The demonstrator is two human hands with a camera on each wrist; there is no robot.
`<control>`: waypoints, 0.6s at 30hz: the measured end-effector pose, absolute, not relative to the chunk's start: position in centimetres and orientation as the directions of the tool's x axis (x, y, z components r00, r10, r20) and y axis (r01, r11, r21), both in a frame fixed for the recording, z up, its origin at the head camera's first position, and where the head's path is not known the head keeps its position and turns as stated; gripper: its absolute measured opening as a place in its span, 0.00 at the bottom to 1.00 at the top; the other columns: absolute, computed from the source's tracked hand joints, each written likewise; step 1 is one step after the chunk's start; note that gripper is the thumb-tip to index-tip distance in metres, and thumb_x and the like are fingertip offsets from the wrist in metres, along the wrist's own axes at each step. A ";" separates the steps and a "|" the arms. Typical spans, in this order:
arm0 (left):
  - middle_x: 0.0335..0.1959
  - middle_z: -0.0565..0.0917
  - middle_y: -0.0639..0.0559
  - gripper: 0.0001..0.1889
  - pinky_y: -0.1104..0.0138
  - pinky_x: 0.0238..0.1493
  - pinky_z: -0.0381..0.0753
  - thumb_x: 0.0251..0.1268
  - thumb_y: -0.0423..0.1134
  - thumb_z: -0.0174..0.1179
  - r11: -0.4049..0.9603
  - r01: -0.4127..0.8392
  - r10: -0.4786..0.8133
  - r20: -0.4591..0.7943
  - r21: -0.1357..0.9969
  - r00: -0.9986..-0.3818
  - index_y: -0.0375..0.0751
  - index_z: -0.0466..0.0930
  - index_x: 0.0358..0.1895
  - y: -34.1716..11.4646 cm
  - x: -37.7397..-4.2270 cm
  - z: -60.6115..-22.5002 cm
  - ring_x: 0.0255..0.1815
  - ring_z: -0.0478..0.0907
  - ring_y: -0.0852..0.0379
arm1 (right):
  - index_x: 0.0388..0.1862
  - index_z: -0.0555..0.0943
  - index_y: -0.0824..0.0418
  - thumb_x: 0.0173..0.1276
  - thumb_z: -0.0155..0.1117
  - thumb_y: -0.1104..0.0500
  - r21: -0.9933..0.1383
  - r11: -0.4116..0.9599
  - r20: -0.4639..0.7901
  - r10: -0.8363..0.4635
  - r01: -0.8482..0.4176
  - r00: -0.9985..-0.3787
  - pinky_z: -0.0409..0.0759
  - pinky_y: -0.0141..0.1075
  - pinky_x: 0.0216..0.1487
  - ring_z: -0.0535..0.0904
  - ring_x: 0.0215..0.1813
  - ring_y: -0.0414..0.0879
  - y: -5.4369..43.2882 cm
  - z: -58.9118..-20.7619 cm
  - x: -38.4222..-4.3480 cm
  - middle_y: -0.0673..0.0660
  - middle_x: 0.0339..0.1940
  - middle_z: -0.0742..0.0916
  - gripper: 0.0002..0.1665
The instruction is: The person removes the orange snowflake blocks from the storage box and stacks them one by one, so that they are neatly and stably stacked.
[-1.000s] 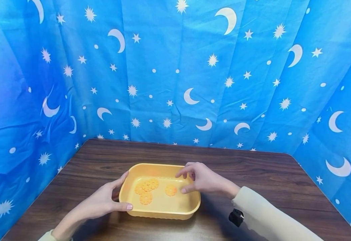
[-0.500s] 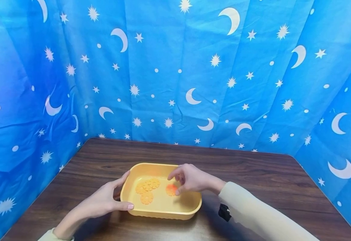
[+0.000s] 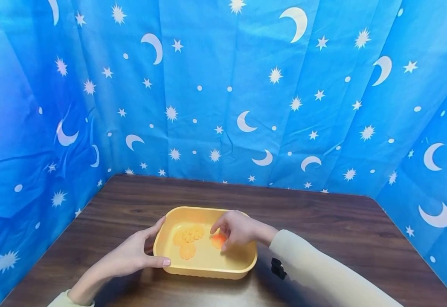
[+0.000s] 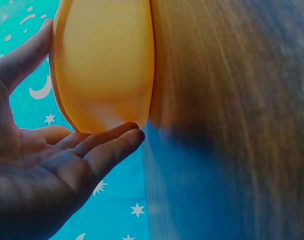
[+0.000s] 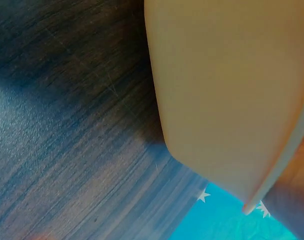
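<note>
Blue cloth [image 3: 208, 64] printed with white moons [image 3: 301, 25] and stars [image 3: 275, 75] surrounds a dark wood-grain bench [image 3: 323, 226] on three sides.

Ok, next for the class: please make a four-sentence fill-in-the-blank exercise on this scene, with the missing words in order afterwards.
1. The person's left grip holds the yellow tray at its ____ end.
2. The grip at the lone orange disc is the person's ____ one.
3. The wood-grained table is dark ____.
4. The cloth behind it is bright ____.

Missing words: left; right; brown; blue.
</note>
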State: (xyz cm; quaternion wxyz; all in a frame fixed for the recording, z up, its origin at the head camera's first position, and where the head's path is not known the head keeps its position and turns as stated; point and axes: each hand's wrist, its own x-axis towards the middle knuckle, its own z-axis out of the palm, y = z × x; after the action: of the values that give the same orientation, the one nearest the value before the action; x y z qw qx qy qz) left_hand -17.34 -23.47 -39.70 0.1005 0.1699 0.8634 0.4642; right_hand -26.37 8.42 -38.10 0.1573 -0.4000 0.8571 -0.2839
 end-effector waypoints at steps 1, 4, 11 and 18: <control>0.82 0.59 0.30 0.61 0.48 0.65 0.79 0.58 0.49 0.80 0.505 0.197 0.389 -0.018 0.840 -0.921 0.31 0.47 0.85 -23.4 -17.4 -39.7 0.77 0.64 0.32 | 0.51 0.90 0.66 0.50 0.88 0.68 -0.606 0.528 -0.048 -0.771 -0.595 -0.635 0.72 0.29 0.27 0.73 0.24 0.39 8.3 -38.2 -26.4 0.54 0.23 0.83 0.27; 0.82 0.59 0.29 0.61 0.50 0.65 0.80 0.58 0.49 0.80 0.496 0.196 0.393 -0.018 0.846 -0.919 0.31 0.47 0.85 -23.4 -17.4 -39.7 0.77 0.64 0.32 | 0.50 0.91 0.65 0.51 0.86 0.70 -0.591 0.541 -0.051 -0.765 -0.598 -0.642 0.72 0.30 0.27 0.72 0.24 0.40 8.1 -38.4 -26.3 0.55 0.25 0.84 0.25; 0.82 0.58 0.30 0.61 0.48 0.66 0.78 0.58 0.50 0.80 0.513 0.178 0.376 -0.034 0.840 -0.926 0.32 0.47 0.85 -23.4 -17.3 -39.7 0.78 0.62 0.31 | 0.48 0.92 0.63 0.52 0.84 0.73 -0.550 0.571 -0.045 -0.749 -0.609 -0.661 0.75 0.30 0.28 0.74 0.26 0.40 7.8 -38.7 -26.0 0.51 0.23 0.84 0.23; 0.82 0.57 0.30 0.61 0.47 0.66 0.78 0.58 0.51 0.79 0.525 0.169 0.370 -0.045 0.834 -0.928 0.32 0.47 0.85 -23.3 -17.3 -39.7 0.78 0.62 0.31 | 0.46 0.91 0.65 0.53 0.82 0.75 -0.511 0.603 -0.031 -0.726 -0.613 -0.687 0.71 0.29 0.25 0.72 0.23 0.38 7.6 -39.0 -25.9 0.47 0.18 0.79 0.20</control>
State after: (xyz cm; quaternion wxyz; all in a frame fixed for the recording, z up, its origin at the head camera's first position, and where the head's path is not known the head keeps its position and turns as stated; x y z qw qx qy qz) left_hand -17.31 -23.32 -39.70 0.1088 0.1554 0.8665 0.4618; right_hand -25.91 7.61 -38.99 0.1183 -0.3772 0.8873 -0.2374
